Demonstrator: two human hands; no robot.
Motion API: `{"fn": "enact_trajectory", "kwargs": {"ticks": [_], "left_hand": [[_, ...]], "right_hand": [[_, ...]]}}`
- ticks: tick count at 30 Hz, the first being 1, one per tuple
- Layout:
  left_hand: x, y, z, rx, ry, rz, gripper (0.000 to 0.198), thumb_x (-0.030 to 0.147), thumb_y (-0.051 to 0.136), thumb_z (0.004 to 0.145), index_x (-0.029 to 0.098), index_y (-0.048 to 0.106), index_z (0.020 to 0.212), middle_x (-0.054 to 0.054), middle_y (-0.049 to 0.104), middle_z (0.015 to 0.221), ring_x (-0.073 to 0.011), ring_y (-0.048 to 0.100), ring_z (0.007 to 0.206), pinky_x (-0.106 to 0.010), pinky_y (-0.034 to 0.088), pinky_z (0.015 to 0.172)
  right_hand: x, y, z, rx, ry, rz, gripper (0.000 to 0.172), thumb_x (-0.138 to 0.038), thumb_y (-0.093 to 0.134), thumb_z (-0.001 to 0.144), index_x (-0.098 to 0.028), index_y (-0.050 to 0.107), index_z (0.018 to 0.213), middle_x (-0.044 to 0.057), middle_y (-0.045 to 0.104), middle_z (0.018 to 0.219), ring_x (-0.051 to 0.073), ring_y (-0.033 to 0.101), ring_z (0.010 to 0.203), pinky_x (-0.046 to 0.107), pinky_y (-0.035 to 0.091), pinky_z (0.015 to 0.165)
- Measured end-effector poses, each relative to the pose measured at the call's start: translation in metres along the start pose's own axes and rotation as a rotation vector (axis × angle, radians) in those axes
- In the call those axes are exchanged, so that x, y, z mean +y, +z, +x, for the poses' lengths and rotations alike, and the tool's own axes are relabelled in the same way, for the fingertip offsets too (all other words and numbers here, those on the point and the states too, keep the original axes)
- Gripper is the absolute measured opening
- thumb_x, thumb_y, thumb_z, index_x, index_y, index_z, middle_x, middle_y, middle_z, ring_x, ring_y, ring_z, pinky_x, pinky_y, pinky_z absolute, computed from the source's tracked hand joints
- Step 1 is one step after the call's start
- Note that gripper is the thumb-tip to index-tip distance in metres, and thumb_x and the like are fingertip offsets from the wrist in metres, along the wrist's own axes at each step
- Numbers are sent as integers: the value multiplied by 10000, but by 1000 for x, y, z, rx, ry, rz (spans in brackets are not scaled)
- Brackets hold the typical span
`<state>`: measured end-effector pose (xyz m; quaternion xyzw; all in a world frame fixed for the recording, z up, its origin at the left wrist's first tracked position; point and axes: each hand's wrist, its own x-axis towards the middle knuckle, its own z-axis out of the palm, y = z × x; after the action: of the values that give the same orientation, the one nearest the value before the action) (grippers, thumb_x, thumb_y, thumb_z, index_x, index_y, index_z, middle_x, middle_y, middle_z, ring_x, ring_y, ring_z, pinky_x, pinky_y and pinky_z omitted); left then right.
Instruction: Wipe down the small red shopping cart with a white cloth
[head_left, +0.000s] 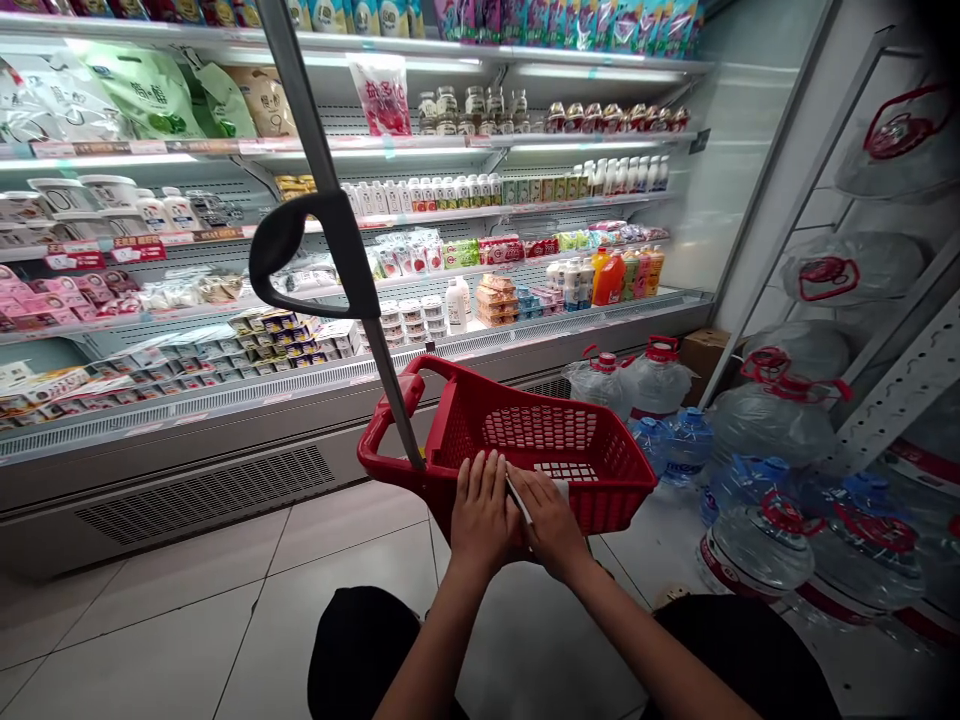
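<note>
A red shopping basket (pixel 600 440) stands on the tiled floor in front of me, and what shows of its inside is bare. Its long grey pull handle (pixel 315 150) rises to the upper left, ending in a black grip (pixel 300 235). My left hand (pixel 482 510) lies on the basket's near rim with its fingers stretched flat. My right hand (pixel 551 520) rests right beside it, fingers pressed on a thin white thing (pixel 519 500) between the two hands; I cannot make out what it is.
A long chilled display (pixel 375 380) of dairy, drinks and packets runs across the back. Large water bottles (pixel 772 540) with red handles crowd the floor at right, beside a white rack (pixel 900 390). A cardboard box (pixel 701 350) sits in the corner. My dark-clothed knees (pixel 360 650) are at the bottom.
</note>
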<state>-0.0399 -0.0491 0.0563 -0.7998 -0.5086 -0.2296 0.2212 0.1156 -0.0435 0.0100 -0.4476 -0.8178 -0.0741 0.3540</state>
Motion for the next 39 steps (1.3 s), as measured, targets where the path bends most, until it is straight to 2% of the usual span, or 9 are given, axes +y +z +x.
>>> {"fn": "enact_trajectory", "kwargs": {"ticks": [3, 9, 12, 14, 19, 26, 29, 35, 39], "left_hand": [[-10, 0, 0, -2, 20, -16, 617, 311, 460, 1011, 181, 373, 1608, -44, 343, 1681, -245, 277, 1569, -474, 132, 1328], [-15, 1, 6, -17, 30, -51, 632, 301, 440, 1022, 203, 312, 1634, -12, 230, 1717, -224, 181, 1599, -459, 80, 1333], [-17, 4, 9, -28, 25, -62, 640, 306, 441, 1022, 220, 298, 1640, -1, 227, 1717, -227, 169, 1601, -469, 78, 1334], [-22, 6, 12, -36, 22, -65, 644, 309, 443, 1020, 233, 293, 1642, 4, 237, 1714, -231, 169, 1601, -479, 83, 1334], [-27, 14, 22, -44, -9, -64, 632, 321, 422, 1030, 237, 293, 1642, -3, 272, 1701, -234, 202, 1594, -503, 78, 1334], [13, 39, 20, -78, 45, -86, 622, 371, 410, 1042, 232, 301, 1638, 0, 235, 1712, -233, 179, 1599, -510, 100, 1328], [12, 41, 15, -86, 50, -101, 602, 355, 374, 1059, 271, 271, 1646, 24, 194, 1722, -197, 161, 1602, -486, 90, 1330], [-16, 45, 20, -125, -14, -110, 609, 297, 324, 1053, 275, 238, 1655, 35, 172, 1727, -173, 146, 1603, -465, 84, 1330], [-10, 55, 27, -143, -164, -134, 636, 385, 365, 1048, 135, 307, 1630, -103, 193, 1722, -256, 165, 1601, -516, 166, 1313]], "right_hand": [[28, -10, -16, -21, 34, -39, 628, -232, 366, 1047, -229, 228, 1659, 76, 526, 1551, 251, 483, 1407, 486, 340, 1230], [111, -40, -71, 15, 246, -148, 538, -307, 335, 1074, -247, 360, 1608, 77, 605, 1446, 268, 538, 1341, 529, 346, 1218], [134, -48, -89, 52, 317, -176, 525, -328, 304, 1079, -247, 385, 1591, 86, 611, 1436, 279, 545, 1339, 571, 316, 1227], [138, -49, -96, 80, 346, -177, 521, -329, 293, 1079, -243, 394, 1583, 92, 614, 1429, 282, 552, 1331, 586, 305, 1229], [113, -39, -91, 130, 375, -178, 526, -319, 316, 1069, -207, 399, 1576, 119, 617, 1408, 296, 547, 1318, 567, 358, 1195], [40, -15, -39, 43, 134, -189, 605, -190, 413, 989, -151, 377, 1591, 124, 593, 1466, 286, 542, 1322, 496, 378, 1184], [25, -17, -31, 16, 95, -170, 652, -162, 412, 974, -173, 333, 1620, 113, 576, 1498, 273, 544, 1338, 468, 410, 1158], [29, -44, -72, -35, 104, -157, 691, -158, 381, 997, -225, 214, 1664, 65, 498, 1585, 235, 522, 1393, 416, 458, 1124], [22, -59, -101, -58, 103, -149, 671, -184, 361, 1030, -240, 170, 1671, 42, 446, 1622, 222, 457, 1463, 453, 367, 1220]]}}
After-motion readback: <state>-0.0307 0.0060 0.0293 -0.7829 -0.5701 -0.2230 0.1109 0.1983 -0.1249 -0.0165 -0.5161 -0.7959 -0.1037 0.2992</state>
